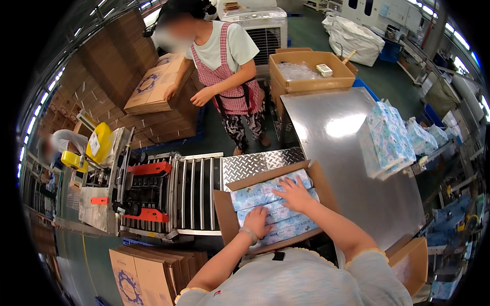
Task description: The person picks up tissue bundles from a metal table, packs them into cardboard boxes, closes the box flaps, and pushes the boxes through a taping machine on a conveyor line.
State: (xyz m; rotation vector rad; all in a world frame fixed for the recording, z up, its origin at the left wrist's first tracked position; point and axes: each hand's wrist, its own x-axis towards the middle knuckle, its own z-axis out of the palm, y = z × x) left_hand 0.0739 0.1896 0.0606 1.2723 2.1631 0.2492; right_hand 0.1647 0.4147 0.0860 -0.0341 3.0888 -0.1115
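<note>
An open cardboard box (223, 211) stands in front of me with its flaps up. Inside it lie blue-and-white printed soft packs (291, 229), in long rows side by side. My left hand (256, 223) rests on the packs near the left side of the box, its fingers flat against the wrapping. Farther right and a little higher, my right hand (295, 196) presses down on the packs with the fingers spread. Neither hand grips anything.
A steel table (326, 109) adjoins the box on the right, with stacked blue packs (390, 137) on it. Left are a roller conveyor (199, 191) and a taping machine (99, 143). A co-worker (232, 66) stands beyond, by flattened cartons (153, 86). More flat cartons (145, 278) stand near left.
</note>
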